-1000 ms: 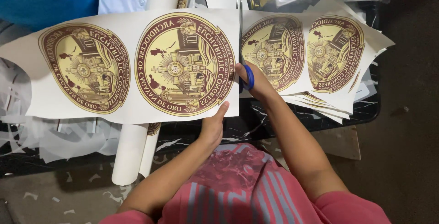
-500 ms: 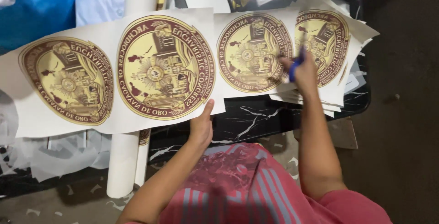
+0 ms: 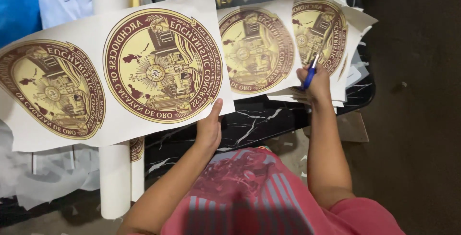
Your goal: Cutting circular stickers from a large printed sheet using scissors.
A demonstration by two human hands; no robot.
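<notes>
While the big printed sheet [image 3: 110,76] lies over the dark marbled worktop [image 3: 259,120], my left hand [image 3: 210,128] pinches its near edge, and beyond its right end my right hand [image 3: 314,82] grips blue-handled scissors [image 3: 309,74] against the stacked sheets [image 3: 336,38].

L hand [image 3: 210,128] grips printed sheet [image 3: 115,79]; R hand [image 3: 312,82] holds blue-handled scissors [image 3: 309,74] at stack [image 3: 336,28].

Two bare forearms reach forward from the body. The left hand [image 3: 210,128] pinches with thumb raised. The right hand [image 3: 313,82] is curled closed, wrist bent slightly.
</notes>
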